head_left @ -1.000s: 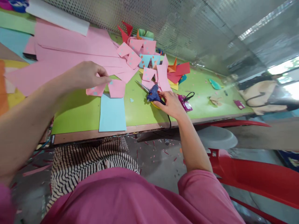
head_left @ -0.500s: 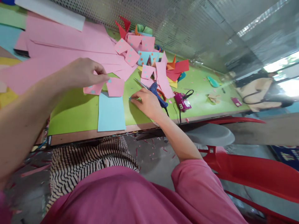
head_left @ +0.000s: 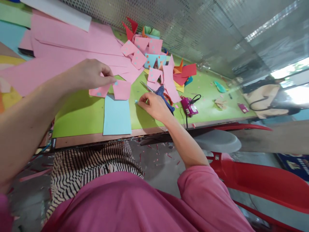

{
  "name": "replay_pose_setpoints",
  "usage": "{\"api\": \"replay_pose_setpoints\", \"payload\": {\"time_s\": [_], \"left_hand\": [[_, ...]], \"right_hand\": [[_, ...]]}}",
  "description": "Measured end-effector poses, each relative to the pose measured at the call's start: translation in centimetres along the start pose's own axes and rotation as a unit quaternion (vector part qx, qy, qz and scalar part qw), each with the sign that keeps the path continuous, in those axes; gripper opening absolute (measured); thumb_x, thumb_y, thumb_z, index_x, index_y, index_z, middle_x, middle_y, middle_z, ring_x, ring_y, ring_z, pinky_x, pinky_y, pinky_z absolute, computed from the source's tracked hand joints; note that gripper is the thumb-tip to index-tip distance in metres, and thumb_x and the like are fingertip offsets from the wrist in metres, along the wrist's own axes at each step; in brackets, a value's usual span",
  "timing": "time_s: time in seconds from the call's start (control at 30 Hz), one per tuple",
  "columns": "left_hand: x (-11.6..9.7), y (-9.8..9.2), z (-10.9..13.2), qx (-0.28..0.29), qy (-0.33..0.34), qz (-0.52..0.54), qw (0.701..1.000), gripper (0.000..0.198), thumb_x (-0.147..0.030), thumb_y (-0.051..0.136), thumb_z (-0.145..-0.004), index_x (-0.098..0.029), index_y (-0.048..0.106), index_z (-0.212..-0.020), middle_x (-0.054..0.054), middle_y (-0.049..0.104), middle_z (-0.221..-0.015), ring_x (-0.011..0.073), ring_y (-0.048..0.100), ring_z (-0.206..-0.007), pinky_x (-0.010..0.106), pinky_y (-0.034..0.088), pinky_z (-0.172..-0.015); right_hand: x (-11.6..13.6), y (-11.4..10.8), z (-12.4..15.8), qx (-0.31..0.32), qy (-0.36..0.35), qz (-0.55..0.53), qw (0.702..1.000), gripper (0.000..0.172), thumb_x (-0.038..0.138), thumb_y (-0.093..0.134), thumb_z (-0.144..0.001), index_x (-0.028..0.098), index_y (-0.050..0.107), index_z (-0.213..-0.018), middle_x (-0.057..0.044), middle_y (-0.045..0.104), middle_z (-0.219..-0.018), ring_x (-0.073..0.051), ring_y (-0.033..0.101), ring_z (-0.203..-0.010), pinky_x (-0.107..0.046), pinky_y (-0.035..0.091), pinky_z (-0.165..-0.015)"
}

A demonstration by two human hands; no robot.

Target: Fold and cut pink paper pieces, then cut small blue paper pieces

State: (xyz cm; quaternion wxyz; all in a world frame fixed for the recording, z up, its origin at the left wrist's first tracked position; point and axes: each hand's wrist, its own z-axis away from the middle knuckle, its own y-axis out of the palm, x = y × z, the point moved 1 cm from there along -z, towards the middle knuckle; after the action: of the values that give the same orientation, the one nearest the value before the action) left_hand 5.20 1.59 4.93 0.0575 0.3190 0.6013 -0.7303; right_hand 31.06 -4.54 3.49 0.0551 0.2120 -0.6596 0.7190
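A pink paper cutout with small light-blue spots and two flared legs (head_left: 122,90) was held by its upper edge in the left hand (head_left: 94,73), the thumb and forefinger being pinched together on it; the cutout was kept above the near part of the lime-green tabletop (head_left: 74,120), and the upper edge of a plain light-blue rectangular paper sheet (head_left: 117,117) was overlapped by its right leg; whether the two were touching could not be told. The right hand (head_left: 154,104) was lowered at the tabletop to the right of that sheet, the hands being set well apart; its thumb and forefinger were brought close together at a tiny light-blue paper scrap (head_left: 136,101) (whether the scrap was gripped could not be told). Just beyond the right hand, a dark-blue tool (head_left: 159,91) was partly hidden by the fingers; steel scissor blades (head_left: 146,86) were seen beside it, pointed away to the upper left; farther right, a shiny purple object with a black cord (head_left: 190,107) was laid near the tabletop's front edge. Beyond the left hand, large pink paper sheets (head_left: 79,40) were spread in overlapping layers; at the back, spotted pink paper pieces (head_left: 154,46) were heaped with a light-blue paper cutout with orange squares (head_left: 150,61); red paper pieces (head_left: 188,71) were gathered to the right of the heap.
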Motion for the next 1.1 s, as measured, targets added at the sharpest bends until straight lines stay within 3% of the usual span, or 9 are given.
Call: {"api": "replay_pose_setpoints", "payload": {"time_s": [0.27,0.5,0.63,0.83,1.1], "left_hand": [[0.0,0.0,0.0,0.001,0.001,0.014,1.0,0.048,-0.062,0.054,-0.083,-0.022,0.075,-0.097,0.002,0.068,-0.079,0.0196,0.053,-0.081,0.035,0.038,-0.075],[0.1,0.0,-0.4,0.002,-0.003,0.002,1.0,0.045,-0.057,0.053,-0.085,-0.02,0.076,-0.097,0.002,0.07,-0.083,0.0191,0.056,-0.083,0.033,0.041,-0.082],[0.2,0.4,-0.9,-0.014,-0.017,-0.018,1.0,0.048,-0.053,0.054,-0.086,-0.015,0.077,-0.102,0.002,0.069,-0.081,0.0178,0.059,-0.083,0.032,0.044,-0.086],[-0.1,0.4,-0.8,-0.012,-0.018,-0.024,0.999,0.045,-0.05,0.055,-0.089,-0.015,0.077,-0.106,0.003,0.072,-0.091,0.0183,0.062,-0.088,0.032,0.045,-0.088],[-0.6,0.1,-0.8,0.007,-0.012,-0.033,0.999,0.049,-0.049,0.052,-0.089,-0.014,0.077,-0.112,0.008,0.074,-0.099,0.0238,0.064,-0.096,0.037,0.046,-0.094]], "right_hand": [[-0.2,-0.2,-0.5,0.01,0.012,0.002,1.0,0.011,0.027,0.053,-0.097,0.021,0.058,-0.089,-0.01,0.07,-0.102,-0.022,0.059,-0.087,-0.04,0.044,-0.082],[0.1,-0.3,-0.6,-0.022,-0.028,-0.013,0.999,0.015,0.026,0.058,-0.093,0.019,0.07,-0.086,-0.007,0.07,-0.094,-0.019,0.058,-0.081,-0.036,0.044,-0.08],[1.4,0.1,-0.8,-0.051,-0.052,-0.036,0.997,0.013,0.025,0.064,-0.091,0.017,0.073,-0.085,-0.004,0.069,-0.089,-0.016,0.058,-0.078,-0.033,0.044,-0.081],[4.0,1.6,-1.7,-0.037,-0.055,-0.074,0.995,0.01,0.024,0.069,-0.09,0.016,0.073,-0.085,-0.004,0.072,-0.092,-0.015,0.06,-0.078,-0.032,0.046,-0.08],[5.3,2.1,-2.9,-0.026,-0.028,-0.105,0.994,0.012,0.025,0.066,-0.093,0.016,0.071,-0.087,-0.001,0.074,-0.086,-0.014,0.061,-0.077,-0.029,0.043,-0.074]]}}
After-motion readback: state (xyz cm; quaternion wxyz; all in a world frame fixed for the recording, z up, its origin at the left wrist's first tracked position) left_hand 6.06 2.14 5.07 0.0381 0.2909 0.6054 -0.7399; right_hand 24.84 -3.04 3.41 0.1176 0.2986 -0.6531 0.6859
